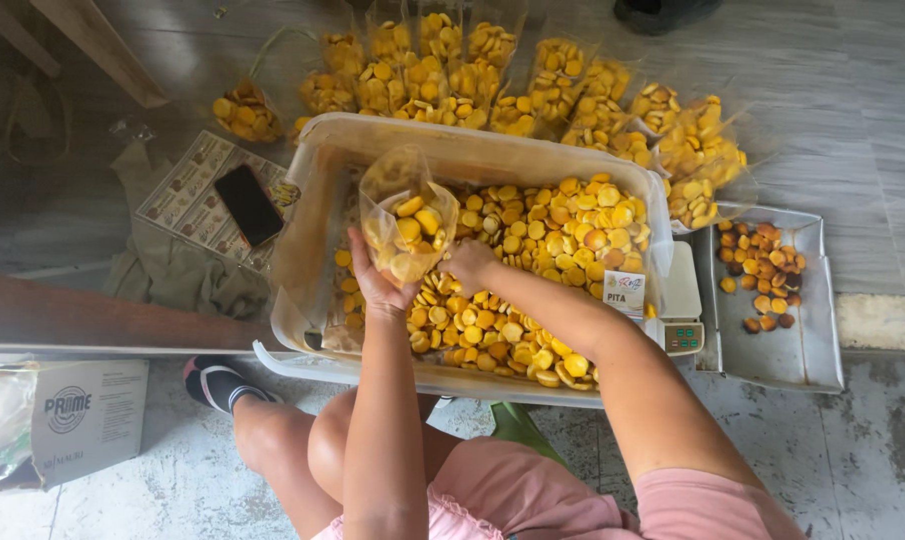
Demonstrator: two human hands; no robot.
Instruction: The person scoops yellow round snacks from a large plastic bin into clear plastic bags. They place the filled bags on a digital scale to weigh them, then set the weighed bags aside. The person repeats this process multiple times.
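Note:
My left hand (375,272) holds up a clear plastic bag (405,212) partly filled with small round yellow cookies, over the left part of a large plastic tub (318,175). My right hand (468,262) is at the bag's lower right side, fingers closed among the loose yellow cookies (563,230) that fill the tub. Whether it grips cookies is hidden.
Several filled cookie bags (533,85) lie beyond the tub on the floor. A white tray (783,345) with darker cookies sits to the right, next to a small scale (683,320). A black phone (248,203) rests on printed sheets at left. A cardboard box (88,415) is at lower left.

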